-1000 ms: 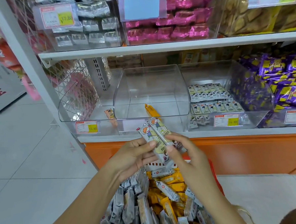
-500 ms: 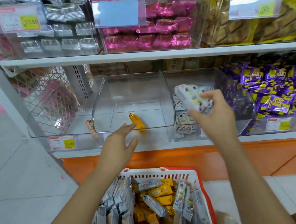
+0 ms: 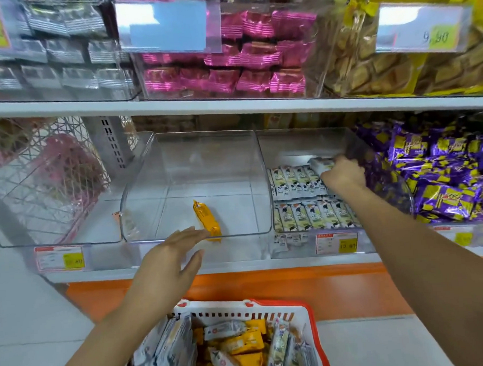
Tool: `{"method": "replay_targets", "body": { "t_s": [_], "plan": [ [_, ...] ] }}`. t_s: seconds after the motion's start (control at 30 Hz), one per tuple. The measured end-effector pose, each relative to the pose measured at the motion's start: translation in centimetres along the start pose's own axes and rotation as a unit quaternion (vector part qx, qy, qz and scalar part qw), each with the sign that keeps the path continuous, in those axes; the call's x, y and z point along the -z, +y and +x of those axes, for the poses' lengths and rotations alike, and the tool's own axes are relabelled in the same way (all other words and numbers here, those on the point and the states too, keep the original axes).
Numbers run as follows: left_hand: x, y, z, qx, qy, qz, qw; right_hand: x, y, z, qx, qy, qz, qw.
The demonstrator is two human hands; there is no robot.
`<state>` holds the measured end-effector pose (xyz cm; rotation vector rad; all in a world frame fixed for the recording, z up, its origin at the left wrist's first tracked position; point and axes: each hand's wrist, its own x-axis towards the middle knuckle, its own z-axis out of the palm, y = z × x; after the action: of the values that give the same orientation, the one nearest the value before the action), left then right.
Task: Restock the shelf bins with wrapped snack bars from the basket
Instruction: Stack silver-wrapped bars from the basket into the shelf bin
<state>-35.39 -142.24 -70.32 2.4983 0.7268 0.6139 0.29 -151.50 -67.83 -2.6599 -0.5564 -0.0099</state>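
Right grip (image 3: 343,176) lowered, bars (image 3: 321,163) inside bin (image 3: 299,142)

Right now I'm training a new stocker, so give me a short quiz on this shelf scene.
1. Fill in: the middle bin holds one ___ bar.
2. True or false: the left hand holds a bar.
3. The right hand, gripping white bars, is in which bin? A) middle B) next one right C) far left
Key: 1 yellow; 2 false; 3 B.
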Motion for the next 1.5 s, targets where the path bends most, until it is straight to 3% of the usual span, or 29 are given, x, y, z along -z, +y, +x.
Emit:
{"method": "replay_targets", "body": {
  "t_s": [0.23, 0.47, 0.6, 0.73, 0.93, 1.07, 1.23, 1.37, 1.5],
  "plan": [
    [-0.4, -0.6, 0.4, 0.017, 0.014, -0.005, 1.000, -2.0, 0.7, 1.5, -0.050, -0.020, 0.016, 0.998],
    [-0.4, -0.6, 0.3, 0.020, 0.019, -0.014, 1.000, -1.9, 0.3, 1.4, -0.017, -0.059, 0.035, 0.998],
    [-0.4, -0.5, 0.3, 0.021, 0.005, -0.010, 1.000, -1.5, 0.2, 1.0, -0.060, -0.007, 0.103, 0.993],
    [-0.3, -0.5, 0.2, 0.019, 0.013, -0.004, 1.000, -0.7, 0.2, 0.9, -0.097, -0.005, 0.138, 0.986],
    [-0.1, -0.3, 0.1, 0.010, 0.010, 0.001, 1.000, 0.1, -0.5, -0.7, -0.074, 0.008, 0.141, 0.987],
    [0.0, 0.1, -0.1, 0.003, 0.007, 0.013, 1.000, 1.6, -2.4, -2.8, -0.042, -0.110, 0.014, 0.993],
    [-0.1, 0.3, -0.9, 0.000, -0.010, 0.017, 1.000, 2.2, -3.9, -7.3, 0.055, -0.243, -0.055, 0.967],
    [0.0, 0.4, -1.6, -0.011, -0.037, 0.037, 0.999, 1.5, -5.0, -10.0, 0.071, -0.301, -0.047, 0.950],
    [0.5, 0.5, -2.3, -0.009, -0.036, 0.032, 0.999, 1.4, -5.9, -11.8, 0.083, -0.307, -0.026, 0.948]
  ]
}}
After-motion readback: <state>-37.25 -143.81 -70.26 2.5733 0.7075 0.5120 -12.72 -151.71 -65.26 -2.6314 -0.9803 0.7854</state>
